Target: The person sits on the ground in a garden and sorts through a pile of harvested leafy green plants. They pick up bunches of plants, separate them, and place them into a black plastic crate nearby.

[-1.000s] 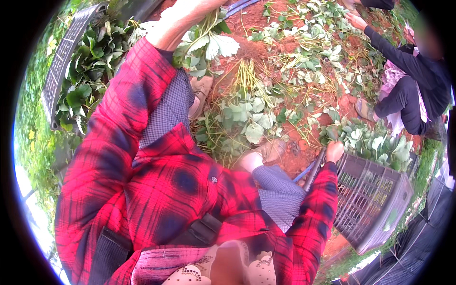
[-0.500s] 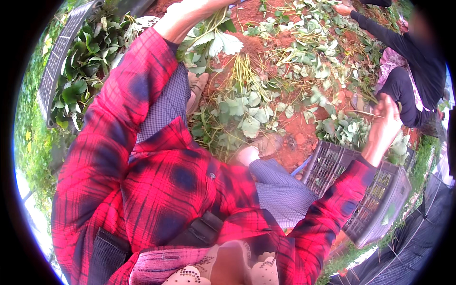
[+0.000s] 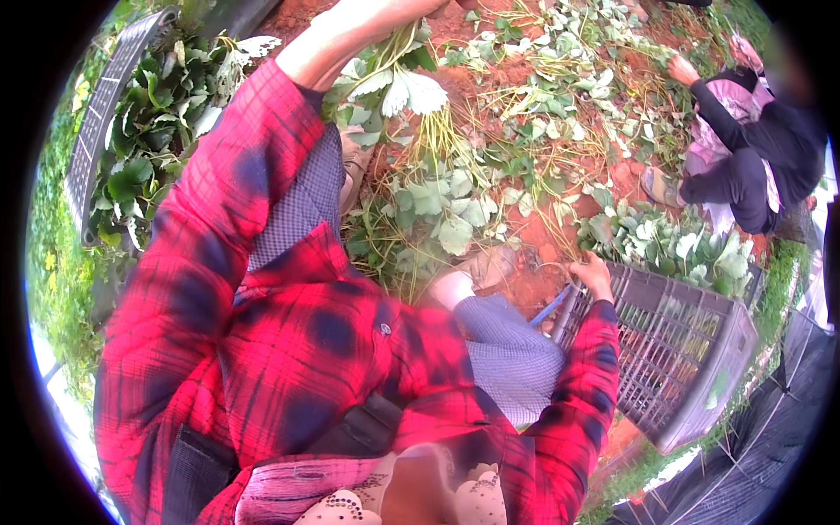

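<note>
My left hand [image 3: 430, 7] is at the top edge, its fingers mostly cut off. Below it hangs a bunch of strawberry plants [image 3: 411, 92] with broad toothed leaves and long stems, seemingly in its grip. My right hand [image 3: 593, 276] is at the near-left corner of the dark plastic crate [image 3: 669, 350], fingers bent together and pointing left. Whatever is between them is too small to make out. A blue strip [image 3: 551, 308] lies just below those fingers. More leafy plants [image 3: 674, 245] fill the far side of that crate.
Loose plants [image 3: 455, 210] and pale stems cover the red soil between my feet. Another crate [image 3: 114, 114] at the left is packed with green leaves [image 3: 136, 171]. A co-worker [image 3: 744, 149] crouches at the right, hands among the plants. Dark sheeting [image 3: 761, 437] lies lower right.
My right hand has come down and left, from above the plants at the right to the crate's corner. My left arm has shifted slightly. The co-worker has drawn back an outstretched arm.
</note>
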Available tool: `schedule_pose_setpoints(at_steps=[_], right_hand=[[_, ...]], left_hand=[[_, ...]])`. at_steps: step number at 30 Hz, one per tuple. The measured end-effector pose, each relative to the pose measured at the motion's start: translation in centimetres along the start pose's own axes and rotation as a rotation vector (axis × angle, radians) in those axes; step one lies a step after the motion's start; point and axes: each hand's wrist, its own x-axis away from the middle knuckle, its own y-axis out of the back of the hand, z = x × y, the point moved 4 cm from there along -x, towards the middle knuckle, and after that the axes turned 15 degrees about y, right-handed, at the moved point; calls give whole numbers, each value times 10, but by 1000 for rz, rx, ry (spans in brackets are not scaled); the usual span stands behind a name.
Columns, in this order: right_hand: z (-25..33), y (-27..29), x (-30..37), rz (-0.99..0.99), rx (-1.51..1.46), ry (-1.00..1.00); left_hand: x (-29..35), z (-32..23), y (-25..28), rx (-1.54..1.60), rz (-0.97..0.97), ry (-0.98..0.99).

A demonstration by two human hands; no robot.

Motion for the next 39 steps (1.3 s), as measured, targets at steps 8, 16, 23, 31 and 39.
schedule_pose_setpoints(at_steps=[8,16,23,31,39], right_hand=[[120,-2,-98,-359,-63,391],[288,-73,-228,-514,-486,534],[336,-98,-235,-248,-145,390],[234,-53,-194,-176,-1140,423],[276,29,-63,-522,-1489,619]], left_hand=[[-9,18,21,32,-22,-94],[12,31,49,-609,-223,127],[16,39,54,-896,-147,1],[-19,46,40,-45,37,218],[4,57,-20,120,196,384]])
